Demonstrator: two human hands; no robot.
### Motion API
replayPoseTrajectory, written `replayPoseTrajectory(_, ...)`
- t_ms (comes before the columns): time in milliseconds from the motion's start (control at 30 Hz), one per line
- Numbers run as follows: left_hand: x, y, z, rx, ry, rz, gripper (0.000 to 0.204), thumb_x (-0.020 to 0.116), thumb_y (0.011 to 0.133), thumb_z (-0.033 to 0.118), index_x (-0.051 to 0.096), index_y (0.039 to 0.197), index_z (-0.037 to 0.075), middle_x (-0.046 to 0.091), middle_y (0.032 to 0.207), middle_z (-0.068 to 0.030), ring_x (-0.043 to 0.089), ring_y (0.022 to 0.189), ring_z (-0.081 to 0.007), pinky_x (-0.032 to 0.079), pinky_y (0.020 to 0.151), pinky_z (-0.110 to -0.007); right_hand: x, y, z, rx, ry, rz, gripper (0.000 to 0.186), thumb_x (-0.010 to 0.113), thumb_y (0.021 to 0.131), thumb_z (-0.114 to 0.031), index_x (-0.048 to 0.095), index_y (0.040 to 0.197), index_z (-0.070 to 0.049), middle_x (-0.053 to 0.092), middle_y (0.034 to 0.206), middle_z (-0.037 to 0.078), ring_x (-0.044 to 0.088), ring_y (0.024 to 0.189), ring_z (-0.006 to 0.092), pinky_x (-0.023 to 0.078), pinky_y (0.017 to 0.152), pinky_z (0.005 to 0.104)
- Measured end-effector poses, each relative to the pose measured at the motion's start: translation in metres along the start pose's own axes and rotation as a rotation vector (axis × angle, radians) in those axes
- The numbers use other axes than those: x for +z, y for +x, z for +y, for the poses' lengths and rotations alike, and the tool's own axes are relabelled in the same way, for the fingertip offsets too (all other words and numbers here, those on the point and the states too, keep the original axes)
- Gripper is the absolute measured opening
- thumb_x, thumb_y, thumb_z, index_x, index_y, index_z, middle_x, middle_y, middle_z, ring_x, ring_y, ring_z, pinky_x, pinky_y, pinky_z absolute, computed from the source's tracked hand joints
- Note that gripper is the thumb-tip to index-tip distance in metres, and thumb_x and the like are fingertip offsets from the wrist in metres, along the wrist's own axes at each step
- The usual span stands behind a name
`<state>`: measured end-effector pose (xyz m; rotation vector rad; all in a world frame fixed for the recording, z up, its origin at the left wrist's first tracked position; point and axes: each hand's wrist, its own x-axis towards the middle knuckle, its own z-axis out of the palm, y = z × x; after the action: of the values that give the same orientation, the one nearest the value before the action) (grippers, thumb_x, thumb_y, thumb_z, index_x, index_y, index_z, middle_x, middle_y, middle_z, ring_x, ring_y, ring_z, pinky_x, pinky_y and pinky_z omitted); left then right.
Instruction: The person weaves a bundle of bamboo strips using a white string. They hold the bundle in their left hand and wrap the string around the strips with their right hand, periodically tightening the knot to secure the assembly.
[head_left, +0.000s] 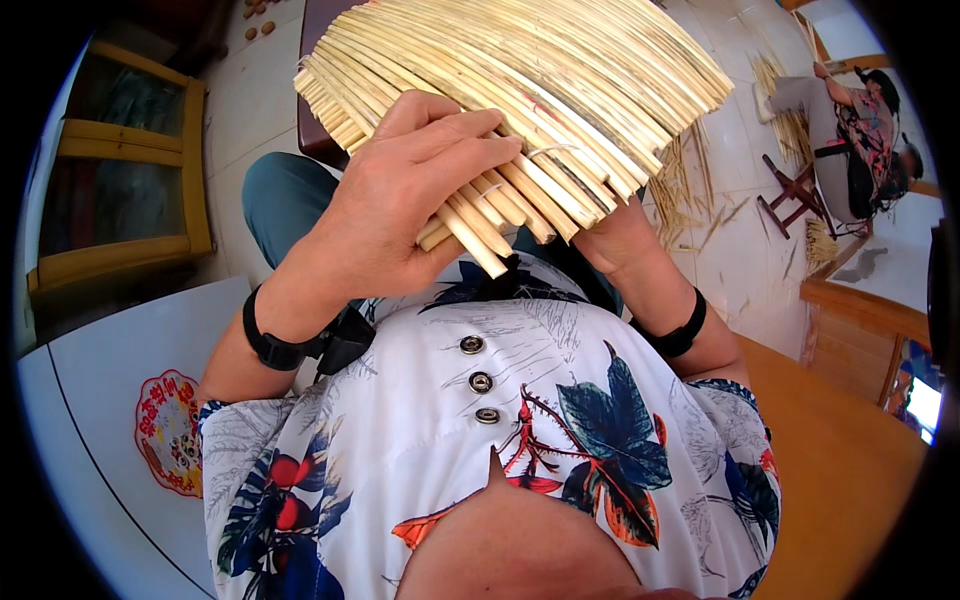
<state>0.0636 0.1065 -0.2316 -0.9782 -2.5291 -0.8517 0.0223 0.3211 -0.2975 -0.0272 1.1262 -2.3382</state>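
A wide mat of pale, straw-coloured plant stalks [520, 75] lies side by side in a fan shape in front of me, its cut ends toward me. My left hand [410, 185] is closed on the near left edge, fingers bent over the top of the stalks and thumb lower down by their ends. Pale thread [552, 149] loops over some stalks near the cut ends. My right hand [615, 240] reaches under the near right edge; the mat hides its fingers, so their grip cannot be made out. Both wrists wear black bands.
Under the mat shows a dark table edge [318, 130]. Loose stalks [690, 190] litter the tiled floor at right. Farther right, another person [860, 140] sits near a folding wooden stool [795, 195]. A glass-doored wooden cabinet [120, 185] and a white surface [90, 420] are at left.
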Motion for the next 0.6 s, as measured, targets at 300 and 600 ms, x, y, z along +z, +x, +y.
replayPoseTrajectory(300, 0.008, -0.012, -0.013, 0.000, 0.002, 0.021, 0.054, 0.068, 0.060, 0.009, 0.058, 0.113, 0.003, 0.058, 0.116, -0.0153, 0.050, 0.101, -0.0372, 0.043, 0.087, -0.043, -0.016, 0.014, 0.023, -0.111, -0.304, -0.084, 0.045, 0.055, 0.092, -0.021, 0.042, 0.130, -0.002, 0.051, 0.126, 0.012, 0.054, 0.112, 0.0196, 0.048, 0.093, 0.0313)
replayPoseTrajectory(600, 0.023, -0.027, -0.019, -0.029, 0.044, 0.014, 0.057, 0.073, 0.064, 0.020, 0.058, 0.118, 0.006, 0.057, 0.122, -0.0133, 0.050, 0.113, -0.0338, 0.041, 0.093, -0.042, -0.015, 0.021, 0.033, -0.009, -0.067, -0.065, 0.046, 0.055, 0.091, -0.021, 0.041, 0.131, -0.004, 0.051, 0.127, 0.012, 0.053, 0.113, 0.0193, 0.048, 0.094, 0.0319)
